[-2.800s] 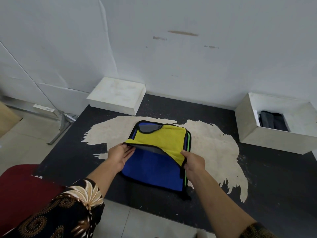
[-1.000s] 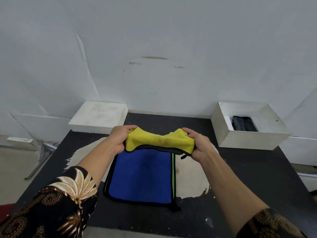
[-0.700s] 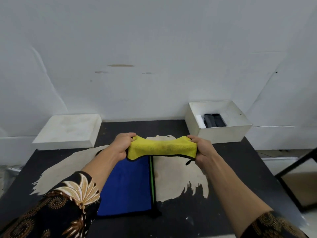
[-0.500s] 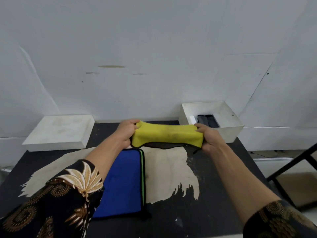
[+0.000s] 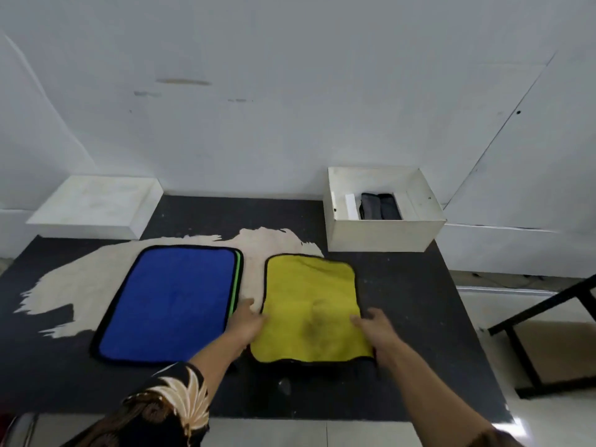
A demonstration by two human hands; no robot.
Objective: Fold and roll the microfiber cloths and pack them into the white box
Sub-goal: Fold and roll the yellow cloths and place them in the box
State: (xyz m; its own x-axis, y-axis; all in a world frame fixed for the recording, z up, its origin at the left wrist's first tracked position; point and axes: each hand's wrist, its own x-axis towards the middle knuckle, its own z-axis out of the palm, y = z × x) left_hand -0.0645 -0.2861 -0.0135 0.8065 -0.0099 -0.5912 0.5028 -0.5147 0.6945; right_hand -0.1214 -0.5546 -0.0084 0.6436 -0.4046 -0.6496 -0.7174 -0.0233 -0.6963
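A yellow microfiber cloth (image 5: pixel 310 307) lies spread flat on the black table, right of centre. My left hand (image 5: pixel 249 323) rests on its left edge and my right hand (image 5: pixel 374 327) on its right edge, both with fingers fairly straight. To the left lies a stack of cloths with a blue cloth (image 5: pixel 171 298) on top and a green edge showing at its right side. The white box (image 5: pixel 382 234) stands at the back right with dark rolled cloths (image 5: pixel 380 206) inside.
The white box lid (image 5: pixel 96 206) lies at the back left against the wall. The black table (image 5: pixel 406 304) has a worn pale patch in the middle. A dark metal frame (image 5: pixel 545 321) stands on the floor to the right.
The yellow cloth was lifted off the stack, carried right while held bunched between both hands, and now lies spread flat on the table. Both hands have loosened their grip.
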